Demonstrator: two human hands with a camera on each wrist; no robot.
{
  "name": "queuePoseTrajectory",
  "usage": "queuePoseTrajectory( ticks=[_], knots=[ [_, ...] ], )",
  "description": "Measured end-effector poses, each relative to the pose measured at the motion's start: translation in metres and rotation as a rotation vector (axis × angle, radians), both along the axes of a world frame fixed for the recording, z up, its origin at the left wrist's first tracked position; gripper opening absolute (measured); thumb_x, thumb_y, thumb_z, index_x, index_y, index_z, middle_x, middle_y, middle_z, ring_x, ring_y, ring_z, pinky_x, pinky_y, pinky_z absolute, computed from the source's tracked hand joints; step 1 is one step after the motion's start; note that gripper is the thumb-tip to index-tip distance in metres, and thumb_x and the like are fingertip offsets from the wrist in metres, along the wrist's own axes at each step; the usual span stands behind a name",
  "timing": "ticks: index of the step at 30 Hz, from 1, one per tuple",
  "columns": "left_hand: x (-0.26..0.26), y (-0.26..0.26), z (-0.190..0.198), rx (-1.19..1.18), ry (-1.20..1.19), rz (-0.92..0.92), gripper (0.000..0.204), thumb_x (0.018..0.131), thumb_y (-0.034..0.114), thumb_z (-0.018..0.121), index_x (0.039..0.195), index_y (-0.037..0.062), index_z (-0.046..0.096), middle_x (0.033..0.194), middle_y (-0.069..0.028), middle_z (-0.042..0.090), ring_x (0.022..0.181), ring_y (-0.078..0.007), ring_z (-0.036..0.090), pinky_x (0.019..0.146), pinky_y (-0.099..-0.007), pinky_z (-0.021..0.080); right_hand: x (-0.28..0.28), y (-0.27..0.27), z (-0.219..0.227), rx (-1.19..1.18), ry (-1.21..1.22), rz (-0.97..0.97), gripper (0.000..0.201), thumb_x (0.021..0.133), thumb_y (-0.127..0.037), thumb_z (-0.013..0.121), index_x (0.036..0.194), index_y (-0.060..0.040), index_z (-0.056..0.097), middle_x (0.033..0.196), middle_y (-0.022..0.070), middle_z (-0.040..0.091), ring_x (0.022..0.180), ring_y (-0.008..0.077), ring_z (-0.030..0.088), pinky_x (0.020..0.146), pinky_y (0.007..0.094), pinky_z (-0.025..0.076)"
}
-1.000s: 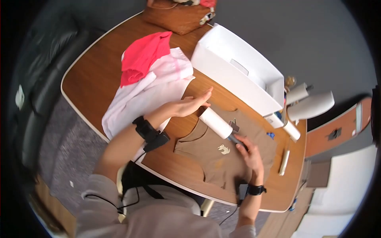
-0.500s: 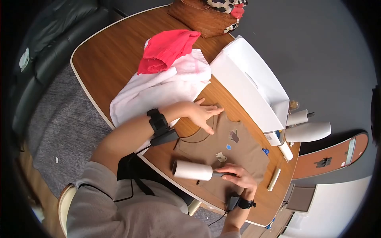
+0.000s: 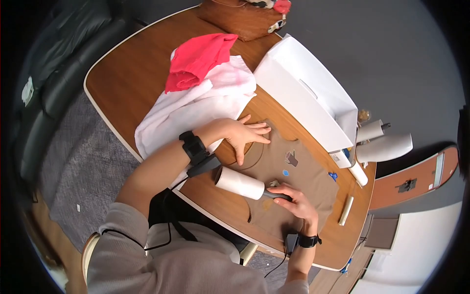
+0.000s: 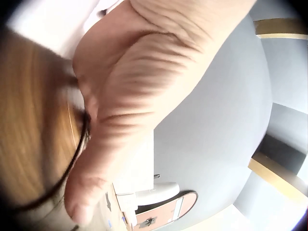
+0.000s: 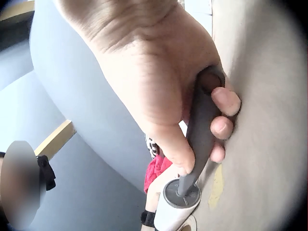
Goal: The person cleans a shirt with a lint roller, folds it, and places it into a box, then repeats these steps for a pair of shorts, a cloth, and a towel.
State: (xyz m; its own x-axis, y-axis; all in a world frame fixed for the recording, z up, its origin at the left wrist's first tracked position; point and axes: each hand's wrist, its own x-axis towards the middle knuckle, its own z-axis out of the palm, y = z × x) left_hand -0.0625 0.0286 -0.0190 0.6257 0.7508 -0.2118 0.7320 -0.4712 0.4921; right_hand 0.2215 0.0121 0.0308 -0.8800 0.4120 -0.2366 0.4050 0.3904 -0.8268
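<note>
A brown sleeveless top point(image 3: 313, 181) with small printed figures lies spread on the table. My left hand point(image 3: 242, 134) presses on its neck end with fingers spread; the left wrist view shows the thumb point(image 4: 86, 192) straight against the cloth. In my right hand point(image 3: 298, 203) is a lint roller point(image 3: 240, 183), its white roll pointing left over the lower side of the top. The right wrist view shows the fingers and thumb curled round the dark grey handle point(image 5: 202, 120), with the roll point(image 5: 175, 216) beyond.
White cloth point(image 3: 196, 105) and a red garment point(image 3: 198, 61) lie piled on the left. Behind the top stands a white open box point(image 3: 303, 93). A brown woven bag point(image 3: 240, 19) sits at the far edge. A white stick-like piece point(image 3: 346, 210) and a small blue thing point(image 3: 333, 176) lie on the right.
The lint roller swung from the neck of the top toward its near side, then moved slightly up across it. My left hand came down onto the cloth and spread its fingers.
</note>
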Motion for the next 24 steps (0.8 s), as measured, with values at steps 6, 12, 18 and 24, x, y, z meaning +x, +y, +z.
queuePoseTrajectory(
  ticks=[6, 12, 18, 24],
  knots=[
    [0.001, -0.004, 0.004, 0.03, -0.023, 0.004, 0.106, 0.051, 0.046, 0.077, 0.137, 0.0185, 0.022, 0.145, -0.0128, 0.003, 0.134, -0.0259, -0.005, 0.102, -0.0545, 0.0, 0.009, 0.001, 0.002, -0.109, -0.003, 0.242, 0.026, 0.08, -0.01, 0.06, 0.105, -0.0039, 0.059, 0.09, 0.007, 0.055, 0.084, 0.0197, 0.05, 0.075, 0.0299, 0.04],
    [0.007, -0.01, 0.02, 0.021, 0.052, 0.004, 0.11, 0.05, 0.043, 0.078, 0.138, 0.0163, 0.017, 0.144, -0.0174, 0.001, 0.133, -0.0306, -0.004, 0.103, -0.0532, 0.001, 0.042, 0.02, -0.001, -0.09, 0.123, 0.11, 0.026, 0.08, -0.011, 0.06, 0.106, -0.0085, 0.06, 0.09, 0.0058, 0.056, 0.086, 0.0177, 0.052, 0.077, 0.0292, 0.041],
    [0.015, -0.012, 0.025, 0.05, 0.128, -0.003, 0.122, 0.041, 0.04, 0.081, 0.139, 0.0172, 0.012, 0.144, -0.0174, -0.003, 0.132, -0.0333, -0.006, 0.102, -0.0565, 0.004, 0.058, 0.031, 0.002, -0.059, 0.111, -0.001, 0.026, 0.078, -0.01, 0.061, 0.105, -0.0077, 0.061, 0.09, 0.0049, 0.057, 0.087, 0.0172, 0.052, 0.077, 0.0286, 0.041],
    [0.017, -0.01, 0.025, 0.057, 0.145, -0.01, 0.124, 0.041, 0.04, 0.081, 0.139, 0.0166, 0.01, 0.144, -0.017, -0.004, 0.132, -0.0343, -0.005, 0.101, -0.058, 0.005, 0.07, 0.029, -0.007, -0.183, 0.112, 0.118, 0.026, 0.077, -0.012, 0.062, 0.103, -0.0066, 0.062, 0.089, 0.0062, 0.059, 0.083, 0.0181, 0.053, 0.073, 0.0274, 0.04]
  ],
)
